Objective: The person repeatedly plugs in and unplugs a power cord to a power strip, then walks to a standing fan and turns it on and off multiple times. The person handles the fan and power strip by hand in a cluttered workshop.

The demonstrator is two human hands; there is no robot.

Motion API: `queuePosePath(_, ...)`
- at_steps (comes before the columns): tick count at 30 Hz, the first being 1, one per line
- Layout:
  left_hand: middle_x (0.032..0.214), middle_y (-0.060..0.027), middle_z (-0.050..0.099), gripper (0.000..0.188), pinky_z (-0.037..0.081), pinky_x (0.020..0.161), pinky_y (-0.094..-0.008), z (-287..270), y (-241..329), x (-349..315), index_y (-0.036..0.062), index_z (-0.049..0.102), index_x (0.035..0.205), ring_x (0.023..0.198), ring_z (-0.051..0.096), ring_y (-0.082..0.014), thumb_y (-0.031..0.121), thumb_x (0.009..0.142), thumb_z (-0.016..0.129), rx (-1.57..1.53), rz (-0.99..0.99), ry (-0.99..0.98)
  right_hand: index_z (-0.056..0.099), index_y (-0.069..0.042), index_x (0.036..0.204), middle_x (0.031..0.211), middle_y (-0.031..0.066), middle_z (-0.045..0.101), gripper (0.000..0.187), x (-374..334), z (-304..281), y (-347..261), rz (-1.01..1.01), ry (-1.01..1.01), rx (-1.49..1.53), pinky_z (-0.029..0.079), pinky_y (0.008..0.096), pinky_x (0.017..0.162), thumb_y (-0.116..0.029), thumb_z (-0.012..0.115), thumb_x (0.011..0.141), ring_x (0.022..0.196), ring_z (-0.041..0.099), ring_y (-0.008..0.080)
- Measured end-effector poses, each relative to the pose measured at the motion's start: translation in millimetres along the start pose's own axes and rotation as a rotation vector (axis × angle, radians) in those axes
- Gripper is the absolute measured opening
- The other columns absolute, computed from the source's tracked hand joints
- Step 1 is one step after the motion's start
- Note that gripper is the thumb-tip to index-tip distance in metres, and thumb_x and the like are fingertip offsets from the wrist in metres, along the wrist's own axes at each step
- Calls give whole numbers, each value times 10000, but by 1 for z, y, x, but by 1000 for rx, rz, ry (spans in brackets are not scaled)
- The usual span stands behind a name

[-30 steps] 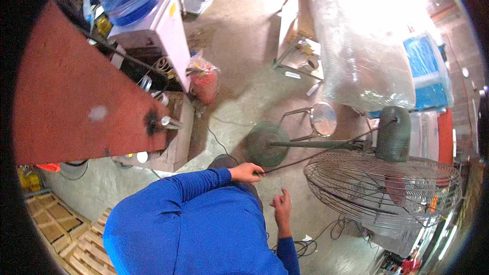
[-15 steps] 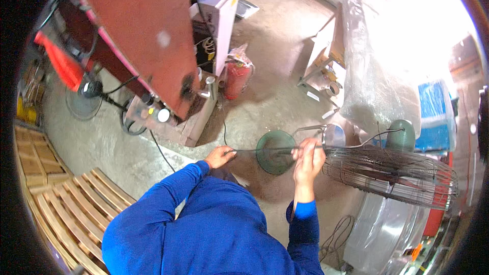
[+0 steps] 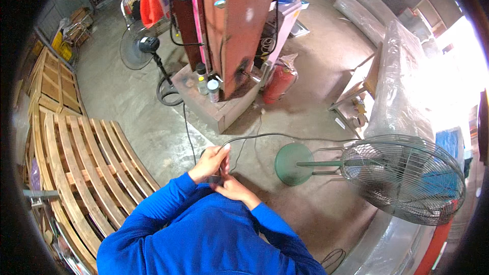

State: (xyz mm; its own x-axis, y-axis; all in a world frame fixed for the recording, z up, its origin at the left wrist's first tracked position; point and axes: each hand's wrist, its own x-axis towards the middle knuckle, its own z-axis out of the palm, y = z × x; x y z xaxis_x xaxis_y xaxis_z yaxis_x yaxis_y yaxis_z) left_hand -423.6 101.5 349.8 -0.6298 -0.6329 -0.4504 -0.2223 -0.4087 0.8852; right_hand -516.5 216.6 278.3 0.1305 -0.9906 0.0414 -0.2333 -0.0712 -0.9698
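Observation:
A black cable (image 3: 290, 136) runs from the standing fan (image 3: 402, 178) at the right across to my hands. My left hand (image 3: 206, 165) is closed around the cable in front of my chest. Just below and to its right, my right hand (image 3: 235, 191) is closed on a darker, bunched part of the cable, close against the left one. The fingers partly cover this part, so I cannot make out its end. The fan has a green round base (image 3: 294, 164), a green pole and a wire cage.
A wooden pallet (image 3: 94, 173) lies at the left. Ahead, a red-brown column (image 3: 244, 30) rises from a concrete block (image 3: 219, 114) with small bottles on it. A red fire extinguisher (image 3: 280, 82) stands beside it. Another fan (image 3: 149, 45) and plastic-wrapped goods (image 3: 400, 76) stand farther off.
My right hand has come leftward from near the fan to beside my left hand. The cable now bows beyond my hands instead of being stretched between them. My view has shifted.

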Motion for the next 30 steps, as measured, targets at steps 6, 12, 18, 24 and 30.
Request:
queuePosePath(6, 1242, -163, 580, 853, 416, 992, -386, -58, 17, -32, 34, 417, 1397, 1123, 573, -251, 719, 911, 269, -208, 199, -339, 574, -22, 955, 887, 80, 666, 360, 48, 23, -71, 116, 17, 391, 454, 261, 553, -341, 422, 1024, 597, 573, 114)
queuePosePath(12, 910, -66, 665, 710, 480, 830, -326, -104, -47, -65, 67, 556, 1296, 880, 614, -149, 649, 898, 473, -17, 307, -734, 546, -25, 833, 740, 113, 645, 451, 86, -21, -165, -52, 284, 477, 387, 237, 378, -412, 404, 1017, 446, 511, 109)
queuePosePath(18, 621, 5, 556, 288, 418, 576, -292, -192, -127, -85, 42, 678, 839, 636, 475, -74, 325, 892, 676, 313, 205, -61, 446, -102, 844, 667, 41, 487, 379, 98, -10, -259, -309, 780, 670, 298, 226, 257, -446, 412, 1000, 331, 340, 110)
queuePosePath(24, 760, -56, 678, 208, 461, 676, -338, -281, -181, -112, 113, 715, 884, 696, 608, -179, 317, 851, 695, 445, 278, 135, 415, -127, 891, 747, 8, 465, 248, 68, -64, -319, -727, 839, 592, 199, 205, 247, -324, 381, 1037, 313, 247, 57)
queuePosePath(30, 854, -41, 695, 155, 397, 897, -454, -347, -194, -115, 193, 725, 870, 916, 621, -248, 331, 804, 696, 683, 305, 272, 521, -27, 1019, 852, 45, 549, 268, 34, -130, -329, -746, 1119, 569, 252, 210, 353, -280, 434, 1025, 404, 318, 66)
